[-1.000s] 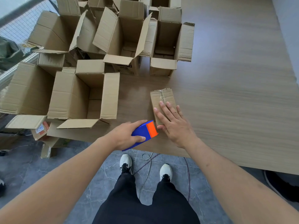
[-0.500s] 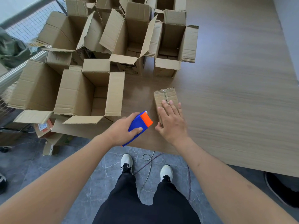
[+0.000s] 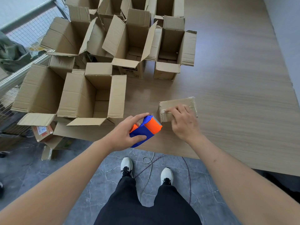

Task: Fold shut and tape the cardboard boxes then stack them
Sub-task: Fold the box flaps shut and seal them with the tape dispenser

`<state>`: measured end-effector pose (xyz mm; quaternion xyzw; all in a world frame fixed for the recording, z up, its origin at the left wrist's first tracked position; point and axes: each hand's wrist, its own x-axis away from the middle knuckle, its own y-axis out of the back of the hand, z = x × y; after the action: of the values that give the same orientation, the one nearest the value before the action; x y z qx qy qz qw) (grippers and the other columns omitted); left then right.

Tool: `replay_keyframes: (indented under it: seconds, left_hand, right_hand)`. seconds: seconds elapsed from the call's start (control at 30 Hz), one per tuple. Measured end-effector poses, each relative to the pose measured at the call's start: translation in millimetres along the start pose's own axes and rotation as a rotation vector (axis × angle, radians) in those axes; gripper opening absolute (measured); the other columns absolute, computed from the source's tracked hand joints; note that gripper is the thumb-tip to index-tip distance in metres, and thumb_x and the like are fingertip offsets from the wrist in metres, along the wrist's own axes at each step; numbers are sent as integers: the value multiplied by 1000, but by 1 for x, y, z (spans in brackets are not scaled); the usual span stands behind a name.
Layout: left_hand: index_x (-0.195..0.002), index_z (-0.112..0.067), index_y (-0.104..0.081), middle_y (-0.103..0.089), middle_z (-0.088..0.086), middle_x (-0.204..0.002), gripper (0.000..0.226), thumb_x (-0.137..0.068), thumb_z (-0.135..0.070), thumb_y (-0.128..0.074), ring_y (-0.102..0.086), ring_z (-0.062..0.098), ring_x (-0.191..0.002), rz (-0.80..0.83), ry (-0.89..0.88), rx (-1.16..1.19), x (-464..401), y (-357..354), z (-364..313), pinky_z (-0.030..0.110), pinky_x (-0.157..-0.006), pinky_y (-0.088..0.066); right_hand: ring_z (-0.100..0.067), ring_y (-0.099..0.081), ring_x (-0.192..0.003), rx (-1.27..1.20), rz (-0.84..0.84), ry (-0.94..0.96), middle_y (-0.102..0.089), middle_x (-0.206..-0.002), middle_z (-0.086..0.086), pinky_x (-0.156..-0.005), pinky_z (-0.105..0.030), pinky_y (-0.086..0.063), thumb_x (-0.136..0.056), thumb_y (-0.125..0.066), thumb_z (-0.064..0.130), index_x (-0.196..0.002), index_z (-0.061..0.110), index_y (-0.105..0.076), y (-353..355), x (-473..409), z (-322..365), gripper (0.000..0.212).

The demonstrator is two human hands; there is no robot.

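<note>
My right hand [image 3: 183, 122] grips the small taped brown cardboard box [image 3: 177, 105] near the table's near edge; my left hand [image 3: 125, 133] holds the blue-and-orange tape dispenser [image 3: 146, 129]. The open cardboard boxes [image 3: 92, 93] at far left remain unsealed; stacking has not begun.

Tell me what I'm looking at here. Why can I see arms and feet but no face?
The camera sits on a person's head and looks down, so you see only their arms, legs and shoes. They stand at a wooden table. The left hand holds a blue and orange tape dispenser. The right hand rests on a small closed box with shiny tape on it. Farther back stand many open boxes, flaps up, not yet closed.
</note>
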<state>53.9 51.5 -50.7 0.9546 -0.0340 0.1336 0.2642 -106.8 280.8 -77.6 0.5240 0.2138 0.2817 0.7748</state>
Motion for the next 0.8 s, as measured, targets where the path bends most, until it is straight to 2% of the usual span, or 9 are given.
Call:
replay_keyframes:
  seconds: [0.03,0.1,0.17,0.33,0.43,0.5,0.6,0.67,0.8]
  left_hand:
    - [-150,-55,-33,-55,-9,-117,78,-88,-38,-77,-60,11,-103,-5,-18,-9,1,1,-1,38,-94,-53]
    - [-149,-52,-38,-55,-10,-116,77,-86,-35,-79,-59,13,-104,-17,-42,-21,2,4,-1,39,-92,-53]
    - [-147,-48,-42,-55,-11,-118,76,-84,-32,-81,-58,15,-109,-30,-64,-14,3,7,-2,40,-93,-52]
    - [-144,-42,-48,-56,-17,-122,73,-82,-25,-84,-56,17,-116,-69,-151,-50,2,11,-5,35,-93,-50]
    - [-143,-44,-48,-55,-15,-122,71,-84,-28,-84,-57,18,-112,-42,-184,-89,1,11,-6,35,-92,-49]
    - [-143,-46,-47,-55,-14,-123,71,-85,-29,-84,-57,18,-110,-13,-192,-113,1,10,-6,33,-92,-49]
    - [-143,-49,-46,-54,-14,-122,72,-85,-30,-84,-57,16,-109,7,-182,-131,1,9,-7,32,-92,-49]
    - [-143,-50,-46,-53,-16,-121,72,-85,-29,-84,-57,14,-109,23,-183,-142,0,9,-7,30,-92,-48]
    - [-144,-52,-43,-52,-15,-121,76,-85,-25,-83,-56,13,-110,69,-179,-173,-2,10,-7,31,-93,-49]
  right_hand:
    - [-32,-53,-110,-10,-6,-43,-57,-108,-4,-99,-42,-43,-90,-55,27,-131,22,-63,-2,0,4,42]
    - [-28,-48,-109,23,47,-110,-52,-108,-5,-103,-42,-39,-90,-59,57,-147,26,-48,-6,-3,11,66]
    - [-28,-45,-108,78,89,-130,-48,-109,-6,-104,-44,-40,-84,-65,65,-151,32,-45,-9,-6,16,77]
    - [-34,-42,-125,-181,146,-66,-45,-122,-8,-102,-45,-47,-75,-77,23,-134,34,-64,-4,-5,10,62]
    - [-35,-45,-134,-290,213,86,-46,-122,-6,-98,-49,-52,-69,-72,-1,-123,28,-72,0,-2,-1,61]
    - [-31,-39,-145,-319,283,154,-45,-120,-3,-106,-52,-47,-69,-66,-9,-117,23,-72,3,-3,-3,59]
    - [-20,-28,-153,-380,390,144,-45,-118,0,-119,-51,-34,-72,-60,-11,-112,21,-72,11,-7,-2,52]
    - [-19,-29,-152,-447,393,119,-53,-119,-1,-122,-50,-30,-76,-59,-4,-110,18,-74,20,-7,1,43]
    - [-17,-51,-137,-579,240,87,-67,-124,-3,-113,-36,-41,-80,-50,9,-115,14,-75,39,2,12,43]
